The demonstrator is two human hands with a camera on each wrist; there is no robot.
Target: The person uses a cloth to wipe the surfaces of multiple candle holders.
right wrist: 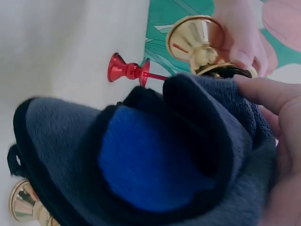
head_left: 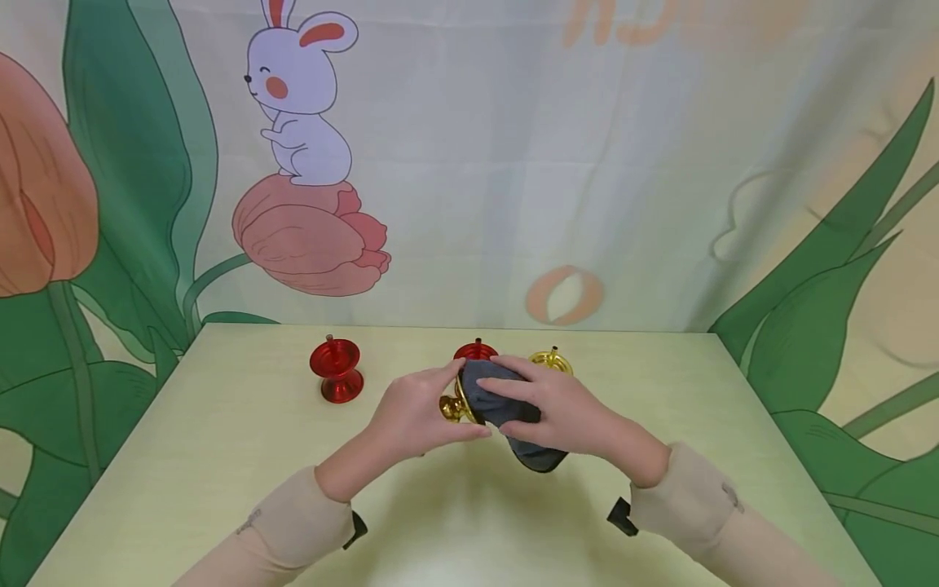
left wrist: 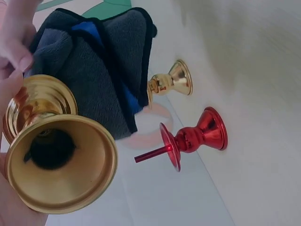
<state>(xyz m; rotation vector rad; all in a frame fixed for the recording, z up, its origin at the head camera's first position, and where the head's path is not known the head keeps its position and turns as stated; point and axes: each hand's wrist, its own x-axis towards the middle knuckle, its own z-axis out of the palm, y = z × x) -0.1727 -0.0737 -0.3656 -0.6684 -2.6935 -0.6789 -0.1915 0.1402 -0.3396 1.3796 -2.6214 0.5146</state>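
Near the middle of the table my left hand [head_left: 414, 414] grips a shiny gold candlestick [head_left: 451, 408]. It is tilted, and its hollow flared base faces the camera in the left wrist view. My right hand [head_left: 561, 405] holds a folded dark grey cloth [head_left: 493, 397] with black edging against the candlestick's dish end. A blue side of the cloth [right wrist: 141, 160] shows in the right wrist view, and part of the cloth hangs below my right hand. The cloth hides the candlestick's spike.
A red candlestick [head_left: 341, 368] stands at the back left of the pale table [head_left: 183, 473]. Behind my hands stand another red candlestick [head_left: 476, 350] and a gold one [head_left: 552, 359], both partly hidden. A printed curtain [head_left: 455, 163] hangs along the table's far edge.
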